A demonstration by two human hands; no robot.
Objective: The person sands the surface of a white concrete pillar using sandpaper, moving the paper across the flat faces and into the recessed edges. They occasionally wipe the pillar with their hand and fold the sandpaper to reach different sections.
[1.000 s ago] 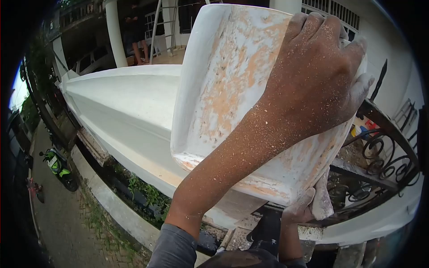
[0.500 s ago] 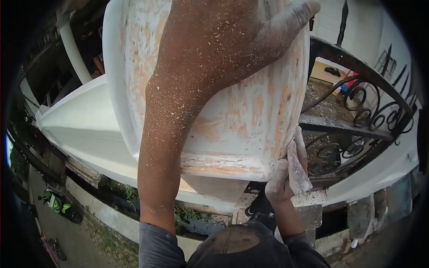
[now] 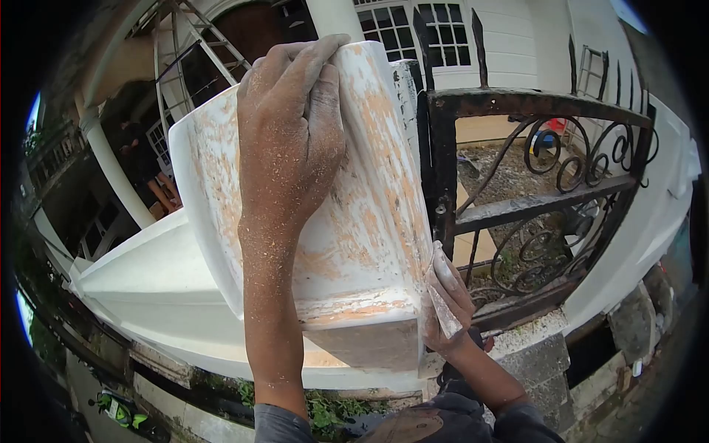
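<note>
A white pillar (image 3: 354, 244) with patches of peach undercoat showing through worn paint fills the middle. My left hand (image 3: 295, 111), dusted with pale flakes, lies on its upper face, the fingers bent over the far top edge and their tips hidden. Low on the pillar's right edge, my right hand (image 3: 447, 314) pinches a folded, dusty sheet of sandpaper (image 3: 444, 314) against the corner. White powder coats the fingers of both hands.
A black iron gate (image 3: 539, 199) with spikes and scrolls stands just right of the pillar. A low white wall (image 3: 155, 273) runs left. Behind are a ladder (image 3: 210, 44) and a person (image 3: 148, 162). A green motorbike (image 3: 118, 410) is parked at lower left.
My view has tilted up and back, bringing the pillar top, house and ladder into sight. The left hand's fingers now show bent over the top edge. My right hand stays at the right edge with the sandpaper.
</note>
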